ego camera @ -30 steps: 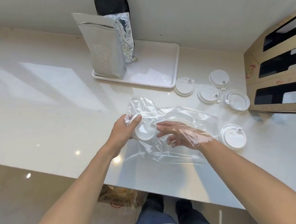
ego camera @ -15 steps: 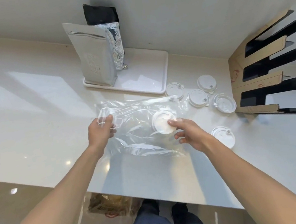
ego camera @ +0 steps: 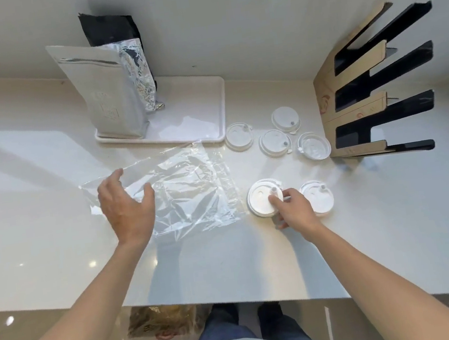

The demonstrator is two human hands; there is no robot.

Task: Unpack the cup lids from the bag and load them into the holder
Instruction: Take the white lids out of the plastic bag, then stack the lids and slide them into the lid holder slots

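Nearest, the right hand point(ego camera: 291, 206) is pinching a white lid point(ego camera: 263, 201) lying flat on the pale surface point(ego camera: 230, 269), just beside another lid point(ego camera: 318, 197). Alongside, the left hand point(ego camera: 126, 205) is hovering with fingers spread and relaxed, holding nothing, over the flattened clear bag point(ego camera: 189, 191). Farther back, four more lids point(ego camera: 274, 142) are lying loose near the cardboard holder point(ego camera: 360, 86) at right. Beyond the bag, foil pouches point(ego camera: 111, 99) are standing on a white tray point(ego camera: 196, 113).

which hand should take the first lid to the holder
Right, probably. The right hand already grips a lid on the holder's side; the left hand is open over the empty bag.
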